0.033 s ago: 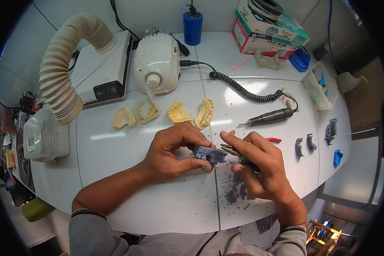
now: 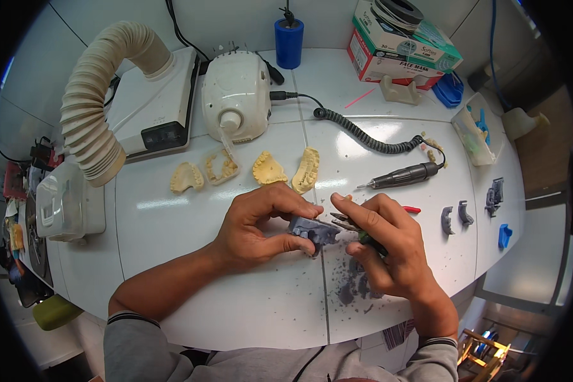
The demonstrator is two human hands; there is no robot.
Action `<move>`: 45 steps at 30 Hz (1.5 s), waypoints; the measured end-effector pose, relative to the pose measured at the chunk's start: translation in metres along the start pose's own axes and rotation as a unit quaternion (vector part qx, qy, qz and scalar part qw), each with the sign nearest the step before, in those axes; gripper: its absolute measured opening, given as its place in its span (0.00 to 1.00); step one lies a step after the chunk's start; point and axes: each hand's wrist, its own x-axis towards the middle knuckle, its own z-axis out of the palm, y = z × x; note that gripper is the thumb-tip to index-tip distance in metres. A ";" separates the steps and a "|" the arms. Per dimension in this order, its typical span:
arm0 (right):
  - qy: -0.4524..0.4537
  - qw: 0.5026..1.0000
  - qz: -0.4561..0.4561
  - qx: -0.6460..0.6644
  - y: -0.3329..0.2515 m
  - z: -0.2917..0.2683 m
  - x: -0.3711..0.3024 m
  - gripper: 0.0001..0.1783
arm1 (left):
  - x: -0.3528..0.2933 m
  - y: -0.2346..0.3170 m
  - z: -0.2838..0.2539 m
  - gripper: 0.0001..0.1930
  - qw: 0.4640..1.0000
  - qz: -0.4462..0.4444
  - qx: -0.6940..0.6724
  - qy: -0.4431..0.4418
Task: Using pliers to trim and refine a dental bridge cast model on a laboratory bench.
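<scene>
My left hand [image 2: 261,223] grips a grey-blue dental model [image 2: 313,233] between thumb and fingers, its toothed side facing right. My right hand [image 2: 388,248] is closed round a pair of pliers [image 2: 344,221] with dark green handles. The metal jaws of the pliers point left, close beside the model's right end; whether they touch it I cannot tell. Below the hands, grey crumbs and dust [image 2: 347,290] lie scattered on the white table [image 2: 204,280]. A red handle end [image 2: 412,209] shows behind my right hand; the rest of it is hidden.
Yellow dental casts [image 2: 268,168] stand beyond my hands. A black rotary handpiece [image 2: 401,176] lies behind my right hand, its coiled cord running to a white control unit [image 2: 235,95]. A ribbed suction hose [image 2: 86,108] arches at left. Small grey pieces [image 2: 466,213] rest at right.
</scene>
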 end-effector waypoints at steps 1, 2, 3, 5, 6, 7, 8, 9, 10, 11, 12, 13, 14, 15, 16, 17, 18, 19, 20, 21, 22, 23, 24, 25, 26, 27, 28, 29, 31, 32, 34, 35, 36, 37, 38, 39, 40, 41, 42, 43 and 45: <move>0.036 0.998 -0.015 -0.048 0.003 0.004 0.000 0.37 | 0.001 0.000 0.001 0.20 0.999 0.012 -0.031 0.008; 0.039 0.997 -0.012 -0.062 0.005 0.006 -0.001 0.39 | 0.002 0.002 0.000 0.20 1.000 0.012 -0.027 0.008; 0.040 0.997 -0.014 -0.061 0.004 0.008 -0.001 0.39 | 0.002 0.004 -0.001 0.21 1.000 0.017 0.020 0.008; 0.054 0.992 -0.041 -0.104 0.004 0.010 -0.001 0.39 | 0.002 0.007 0.003 0.23 0.997 0.021 0.069 0.008; 0.055 0.992 -0.041 -0.102 0.003 0.012 -0.002 0.39 | 0.001 0.007 0.010 0.24 0.999 0.010 0.012 0.048; 0.057 0.990 -0.044 -0.121 0.003 0.013 -0.002 0.40 | 0.001 0.007 0.013 0.25 0.995 -0.001 -0.046 0.087; 0.058 0.987 -0.046 -0.141 0.001 0.014 -0.003 0.40 | 0.001 0.006 0.012 0.25 0.995 -0.001 -0.046 0.087; 0.059 0.987 -0.045 -0.140 -0.001 0.014 -0.004 0.40 | 0.001 0.001 0.008 0.26 0.997 0.029 -0.005 0.067; 0.056 0.986 -0.050 -0.152 -0.003 0.015 -0.004 0.40 | 0.001 -0.001 0.005 0.26 0.996 0.060 0.036 0.047; 0.052 0.984 -0.054 -0.164 -0.004 0.015 -0.004 0.40 | 0.001 -0.001 0.004 0.26 0.996 0.060 0.035 0.047; 0.053 0.984 -0.053 -0.164 -0.004 0.016 -0.004 0.40 | 0.001 -0.002 0.003 0.26 0.995 0.065 0.060 0.047; 0.053 0.983 -0.055 -0.167 -0.004 0.017 -0.004 0.40 | 0.000 -0.002 0.003 0.25 0.993 0.071 0.085 0.047; 0.054 0.983 -0.057 -0.169 -0.004 0.018 -0.004 0.40 | 0.000 -0.002 0.003 0.25 0.993 0.070 0.085 0.047; 0.054 0.983 -0.057 -0.168 -0.004 0.019 -0.004 0.40 | 0.000 -0.003 0.002 0.25 0.992 0.071 0.088 0.048; 0.052 0.982 -0.061 -0.172 -0.004 0.019 -0.004 0.40 | -0.001 -0.003 0.002 0.26 0.992 0.072 0.091 0.049; 0.050 0.981 -0.064 -0.177 -0.004 0.020 -0.004 0.39 | -0.001 -0.003 0.002 0.26 0.992 0.072 0.090 0.048; 0.049 0.981 -0.063 -0.178 -0.004 0.020 -0.004 0.39 | -0.001 -0.004 0.002 0.25 0.992 0.073 0.086 0.049; 0.049 0.980 -0.067 -0.182 -0.004 0.021 -0.004 0.39 | 0.000 -0.004 0.002 0.24 0.993 0.074 0.081 0.050; 0.049 0.979 -0.071 -0.185 -0.004 0.021 -0.004 0.39 | 0.000 -0.004 0.002 0.24 0.993 0.073 0.081 0.050; 0.049 0.979 -0.070 -0.185 -0.003 0.022 -0.004 0.39 | 0.000 -0.003 0.002 0.24 0.992 0.074 0.085 0.048; 0.049 0.979 -0.072 -0.186 -0.003 0.023 -0.004 0.39 | 0.000 -0.003 0.002 0.24 0.992 0.075 0.088 0.046; 0.050 0.978 -0.075 -0.187 -0.002 0.023 -0.004 0.39 | -0.001 -0.003 0.001 0.24 0.992 0.075 0.088 0.046; 0.049 0.978 -0.075 -0.187 -0.003 0.024 -0.003 0.39 | -0.001 -0.003 0.000 0.24 0.993 0.073 0.087 0.044; 0.048 0.978 -0.075 -0.188 -0.003 0.023 -0.003 0.38 | -0.001 -0.003 0.000 0.24 0.993 0.072 0.086 0.042; 0.047 0.978 -0.075 -0.190 -0.004 0.023 -0.003 0.38 | -0.001 -0.004 0.000 0.24 0.993 0.072 0.085 0.042; 0.047 0.978 -0.075 -0.190 -0.003 0.024 -0.003 0.38 | -0.001 -0.004 0.000 0.23 0.993 0.074 0.080 0.042; 0.051 0.977 -0.078 -0.194 -0.003 0.025 -0.004 0.37 | -0.001 -0.005 0.000 0.23 0.994 0.076 0.074 0.042; 0.054 0.975 -0.081 -0.198 -0.002 0.025 -0.004 0.37 | -0.001 -0.004 0.001 0.23 0.994 0.076 0.073 0.041; 0.057 0.975 -0.081 -0.200 -0.001 0.027 -0.005 0.36 | -0.001 -0.003 0.001 0.23 0.994 0.072 0.068 0.044; 0.060 0.974 -0.083 -0.202 -0.001 0.028 -0.005 0.36 | -0.001 -0.003 0.002 0.23 0.994 0.072 0.068 0.043; 0.062 0.974 -0.087 -0.199 0.002 0.030 -0.006 0.36 | -0.001 -0.003 0.002 0.23 0.994 0.072 0.067 0.044; 0.063 0.974 -0.091 -0.196 0.003 0.030 -0.007 0.36 | -0.002 -0.003 0.001 0.23 0.994 0.072 0.066 0.043; 0.064 0.974 -0.090 -0.197 0.001 0.029 -0.006 0.36 | -0.002 -0.002 0.001 0.23 0.995 0.068 0.064 0.037; 0.037 0.983 -0.068 -0.165 -0.002 0.026 -0.005 0.35 | -0.003 -0.002 0.000 0.23 0.996 0.063 0.063 0.032; 0.011 0.990 -0.046 -0.132 -0.004 0.025 -0.004 0.34 | -0.002 -0.002 0.002 0.23 0.995 0.064 0.063 0.031; 0.012 0.990 -0.046 -0.133 -0.003 0.025 -0.004 0.34 | -0.001 -0.003 0.004 0.23 0.997 0.064 0.014 0.032; 0.017 0.999 -0.023 -0.023 -0.001 0.024 -0.004 0.33 | -0.001 -0.003 0.005 0.23 0.997 0.064 -0.036 0.032; 0.021 0.996 0.001 0.087 0.000 0.023 -0.005 0.33 | 0.000 -0.002 0.007 0.23 0.997 0.065 -0.035 0.032; 0.022 0.996 0.000 0.087 0.001 0.019 -0.005 0.33 | 0.001 0.000 0.008 0.24 0.997 0.049 -0.049 0.045; 0.035 0.995 0.009 0.088 0.002 0.013 -0.006 0.32 | 0.002 0.001 0.009 0.26 0.996 0.032 -0.063 0.057; 0.051 0.995 0.015 0.089 0.007 0.007 -0.004 0.31 | 0.003 -0.003 0.006 0.24 0.995 0.055 -0.076 0.044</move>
